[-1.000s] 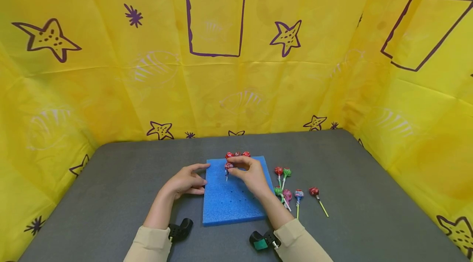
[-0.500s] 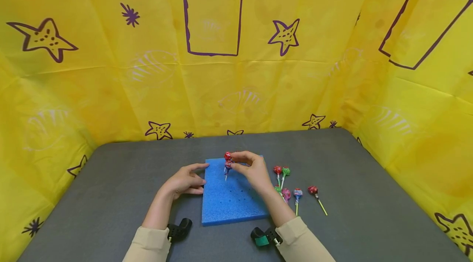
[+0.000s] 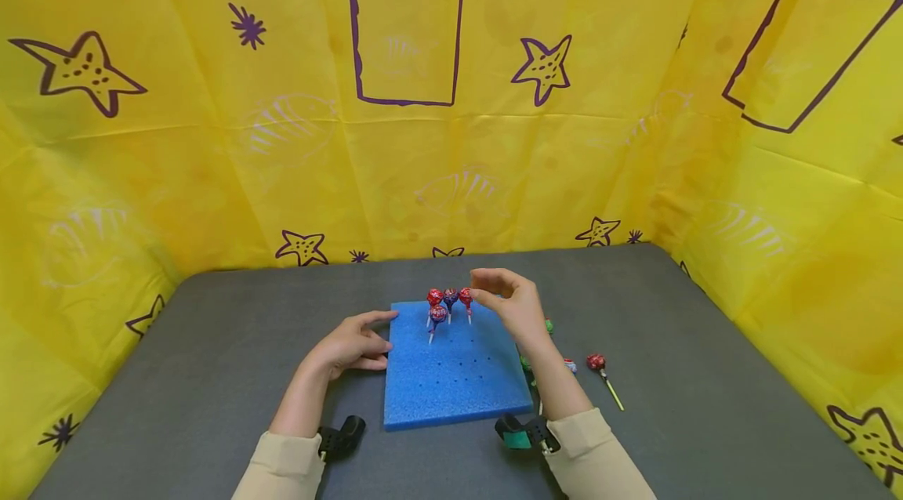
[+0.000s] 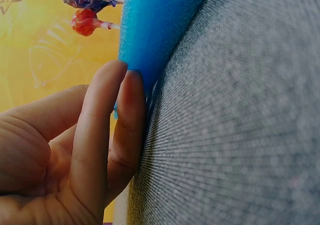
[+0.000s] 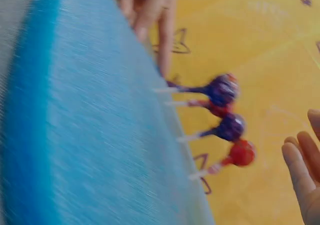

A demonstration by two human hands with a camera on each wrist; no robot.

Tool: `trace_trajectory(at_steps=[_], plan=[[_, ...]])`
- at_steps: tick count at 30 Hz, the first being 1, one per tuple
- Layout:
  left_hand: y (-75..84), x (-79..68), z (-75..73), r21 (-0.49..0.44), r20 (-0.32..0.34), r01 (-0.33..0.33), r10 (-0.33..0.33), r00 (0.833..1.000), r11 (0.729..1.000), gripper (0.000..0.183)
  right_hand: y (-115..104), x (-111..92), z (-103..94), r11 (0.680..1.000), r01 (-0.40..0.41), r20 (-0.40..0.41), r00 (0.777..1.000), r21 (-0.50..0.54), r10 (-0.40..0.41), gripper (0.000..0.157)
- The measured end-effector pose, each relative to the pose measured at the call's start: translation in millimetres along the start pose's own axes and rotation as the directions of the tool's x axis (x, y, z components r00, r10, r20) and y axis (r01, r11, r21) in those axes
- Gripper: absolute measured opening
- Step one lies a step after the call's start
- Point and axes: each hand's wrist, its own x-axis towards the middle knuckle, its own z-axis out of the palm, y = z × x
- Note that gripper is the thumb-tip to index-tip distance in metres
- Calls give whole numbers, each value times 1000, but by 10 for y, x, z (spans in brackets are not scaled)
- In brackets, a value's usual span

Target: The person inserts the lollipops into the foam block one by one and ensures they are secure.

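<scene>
A blue foam board (image 3: 451,398) with small holes lies on the table, and several wrapped lollipops stand in its far part. Three at the back are a red lollipop (image 3: 435,296), a purple lollipop (image 3: 451,295) and another red lollipop (image 3: 466,294). A second purple lollipop (image 3: 438,314) leans slightly in front. My left hand (image 3: 353,346) touches the board's left side with extended fingers, seen close in the left wrist view. Just right of the back-row lollipops is my right hand (image 3: 518,304); in the right wrist view its fingers (image 5: 300,172) are apart from them, holding nothing.
Right of the board lies a loose dark red lollipop (image 3: 596,361) with a yellow-green stick. My right forearm partly covers other loose lollipops, among them a green one (image 3: 549,325) and a blue one (image 3: 570,365). Yellow patterned cloth (image 3: 451,171) encloses the grey table (image 3: 247,375).
My right hand has let go of the front purple lollipop and moved right, uncovering the back row. The lollipop stays in the board. My left hand has kept its place.
</scene>
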Motion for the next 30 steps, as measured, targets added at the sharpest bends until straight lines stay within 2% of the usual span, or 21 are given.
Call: trace_trajectory(at_steps=[6,17,30], plan=[[1,0,2,1,4,2,-2,1000,1000,63,-25,41,-246,998,-53,-35,998,33,55,33],[10,-3,3,8,-2,11,-11,1000,1000,63,-43,62,-548,988,-146,-53,988,-55,144,40],[1,-6,-2,-1,5,-2,2,1000,1000,63,26,59,-867,967,-210,-45,978,-146,205,44]])
